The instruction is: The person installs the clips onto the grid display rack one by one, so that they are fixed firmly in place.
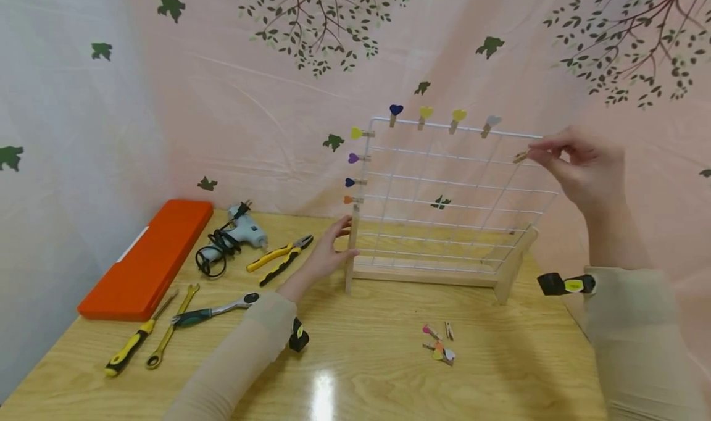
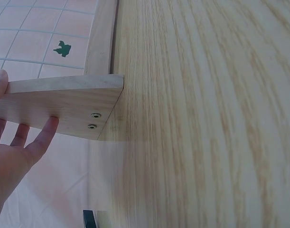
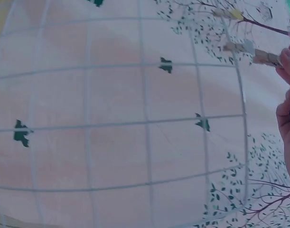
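Observation:
A white wire grid rack (image 1: 439,177) with wooden supports stands on the table. Heart-topped mini clothespins sit along its top wire and left wire, among them a dark blue one (image 1: 395,113) and a purple one (image 1: 357,158). My right hand (image 1: 589,165) pinches a small wooden clothespin (image 1: 521,157) between thumb and fingertips, close to the grid's upper right corner. In the right wrist view this clothespin (image 3: 267,58) points toward the top wire, beside the white-heart one. My left hand (image 1: 328,251) holds the left wooden side panel (image 2: 64,104), thumb at its edge, fingertips against its outer face.
Several loose clothespins (image 1: 439,350) lie in front of the rack. On the left are an orange case (image 1: 150,260), a glue gun (image 1: 244,229), pliers (image 1: 283,260), a ratchet (image 1: 216,310), a wrench (image 1: 172,328) and a screwdriver (image 1: 133,344). A patterned curtain (image 1: 266,112) hangs behind.

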The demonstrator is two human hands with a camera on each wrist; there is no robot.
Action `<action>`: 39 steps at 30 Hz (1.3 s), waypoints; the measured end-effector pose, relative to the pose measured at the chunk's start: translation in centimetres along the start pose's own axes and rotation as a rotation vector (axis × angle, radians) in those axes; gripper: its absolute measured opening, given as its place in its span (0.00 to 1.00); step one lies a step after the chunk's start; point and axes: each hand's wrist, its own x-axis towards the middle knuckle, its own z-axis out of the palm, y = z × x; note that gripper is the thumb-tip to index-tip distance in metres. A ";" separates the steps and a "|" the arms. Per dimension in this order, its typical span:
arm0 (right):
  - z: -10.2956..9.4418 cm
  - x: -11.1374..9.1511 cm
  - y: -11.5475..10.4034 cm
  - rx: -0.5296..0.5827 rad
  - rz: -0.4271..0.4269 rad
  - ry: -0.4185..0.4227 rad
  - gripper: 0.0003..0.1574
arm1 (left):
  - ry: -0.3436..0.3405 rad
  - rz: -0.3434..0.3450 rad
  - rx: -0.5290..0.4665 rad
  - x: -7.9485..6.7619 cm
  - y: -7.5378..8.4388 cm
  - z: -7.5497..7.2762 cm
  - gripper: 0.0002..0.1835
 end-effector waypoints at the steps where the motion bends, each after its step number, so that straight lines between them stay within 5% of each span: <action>1: -0.5 0.4 0.1 -0.064 -0.004 0.035 0.03 | 0.000 0.006 0.009 -0.1 0.1 0.0 0.40; 7: -2.1 2.7 0.5 -0.450 0.006 0.077 0.02 | 0.005 0.012 0.004 0.2 -0.9 0.2 0.41; 17: -2.4 3.8 2.1 -0.637 0.061 -0.122 0.08 | 0.050 0.021 0.010 1.1 -3.3 0.7 0.42; 26: -2.4 3.7 2.6 -0.728 0.165 -0.186 0.09 | 0.047 0.015 0.019 1.1 -3.1 0.8 0.42; 39: -2.0 3.0 2.0 -0.723 0.266 -0.156 0.19 | 0.048 0.025 0.016 1.1 -3.0 0.6 0.42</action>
